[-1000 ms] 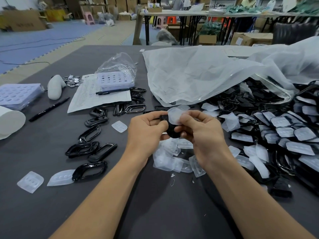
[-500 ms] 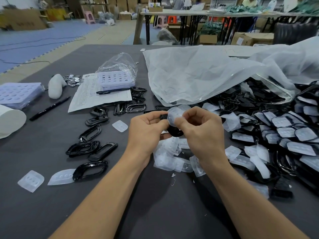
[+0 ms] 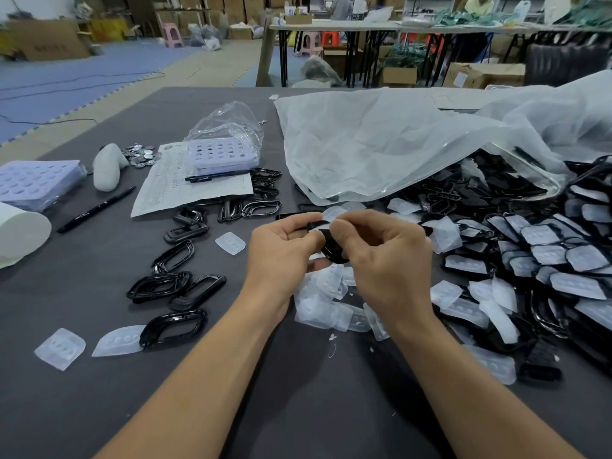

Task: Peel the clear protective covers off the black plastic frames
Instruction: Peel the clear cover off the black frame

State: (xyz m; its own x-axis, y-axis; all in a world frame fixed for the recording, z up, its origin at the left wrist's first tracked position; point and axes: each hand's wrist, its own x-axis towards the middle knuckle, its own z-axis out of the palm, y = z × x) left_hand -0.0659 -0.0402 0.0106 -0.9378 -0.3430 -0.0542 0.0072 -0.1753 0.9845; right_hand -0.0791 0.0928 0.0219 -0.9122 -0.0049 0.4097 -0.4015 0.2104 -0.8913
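Note:
Above the middle of the dark table, my left hand (image 3: pixel 281 250) grips one black plastic frame (image 3: pixel 332 248) by its left end. My right hand (image 3: pixel 384 253) pinches the clear cover (image 3: pixel 331 214) at the frame's top, and only a sliver of that cover shows above my fingers. Peeled clear covers (image 3: pixel 326 299) lie in a loose heap under my hands. Bare black frames (image 3: pixel 172 286) lie to the left. A big pile of covered frames (image 3: pixel 543 256) fills the right side.
A large white plastic bag (image 3: pixel 397 144) spreads across the back right. At the left are a sheet of paper (image 3: pixel 185 183) with a pen, two lilac trays (image 3: pixel 29 180), a black marker (image 3: pixel 96 209), small metal discs (image 3: pixel 140 155) and a white roll (image 3: pixel 20 236).
My right fingers have closed further over the clear cover, so less of it shows than before. The frame stays held between both hands at about the same spot.

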